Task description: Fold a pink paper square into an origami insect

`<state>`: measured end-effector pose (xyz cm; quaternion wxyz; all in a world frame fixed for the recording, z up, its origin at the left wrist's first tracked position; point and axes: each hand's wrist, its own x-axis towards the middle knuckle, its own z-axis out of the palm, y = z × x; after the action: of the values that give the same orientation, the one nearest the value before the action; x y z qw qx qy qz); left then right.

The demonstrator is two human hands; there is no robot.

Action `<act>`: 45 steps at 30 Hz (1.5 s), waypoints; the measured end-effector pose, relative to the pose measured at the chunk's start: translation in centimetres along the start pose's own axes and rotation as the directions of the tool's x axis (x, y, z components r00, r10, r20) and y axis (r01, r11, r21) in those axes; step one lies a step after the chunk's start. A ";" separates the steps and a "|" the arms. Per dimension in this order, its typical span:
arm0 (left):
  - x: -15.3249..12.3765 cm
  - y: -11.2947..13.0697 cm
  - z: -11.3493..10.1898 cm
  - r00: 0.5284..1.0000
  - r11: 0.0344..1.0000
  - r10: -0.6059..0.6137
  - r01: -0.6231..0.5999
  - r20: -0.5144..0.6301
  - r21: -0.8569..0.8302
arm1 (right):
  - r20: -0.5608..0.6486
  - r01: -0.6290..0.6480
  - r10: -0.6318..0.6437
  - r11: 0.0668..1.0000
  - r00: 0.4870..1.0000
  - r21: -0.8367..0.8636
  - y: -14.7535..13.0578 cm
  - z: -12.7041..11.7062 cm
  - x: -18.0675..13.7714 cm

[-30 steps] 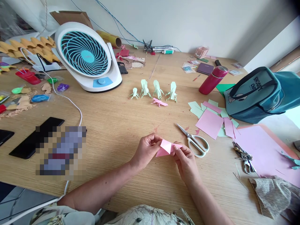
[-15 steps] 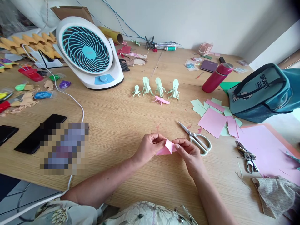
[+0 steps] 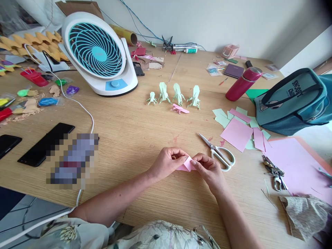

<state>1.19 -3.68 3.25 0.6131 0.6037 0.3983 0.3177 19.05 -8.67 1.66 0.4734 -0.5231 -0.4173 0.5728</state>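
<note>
A small folded piece of pink paper [image 3: 188, 164] is pinched between my two hands, just above the table. My left hand [image 3: 168, 162] is closed on its left side, thumb and forefinger at the raised fold. On the other side my right hand [image 3: 209, 170] grips it the same way, and parts of the paper are hidden behind the fingers. White-handled scissors [image 3: 219, 152] lie just beyond my right hand, blades pointing away to the left. Farther off stand several pale green folded-paper insects [image 3: 177, 94], with a pink one [image 3: 180, 109] in front of them.
To the right are cut paper pieces [image 3: 236, 134], a large pink sheet [image 3: 293, 155], keys [image 3: 273, 171], a red bottle [image 3: 243, 83] and a teal bag [image 3: 293, 103]. A white fan [image 3: 100, 55] stands at the back left. A white cable [image 3: 80, 107] runs down past a black phone-like slab [image 3: 46, 143].
My fingers have come closer together on the pink paper, and its raised fold looks smaller. The whole view has shifted slightly; the other things stay where they were.
</note>
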 end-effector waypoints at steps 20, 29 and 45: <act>-0.3 0.3 -0.5 0.756 0.638 0.646 -0.610 0.105 0.469 | -0.134 -0.040 0.096 0.927 0.986 0.373 0.4 -0.2 -0.1; 0.1 0.5 -1.3 0.724 0.624 0.682 -0.648 0.099 0.436 | -0.047 0.205 -0.204 0.979 0.978 0.009 -0.9 -1.4 -0.8; 0.9 0.0 -1.8 0.783 0.734 0.576 -0.622 0.234 0.273 | 0.322 0.352 -0.236 0.860 0.917 -0.369 -2.1 -3.5 -1.2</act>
<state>0.08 -2.07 3.28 0.3907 0.8149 0.1882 0.3845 22.79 -9.44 3.62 0.3718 -0.4604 -0.6657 0.4545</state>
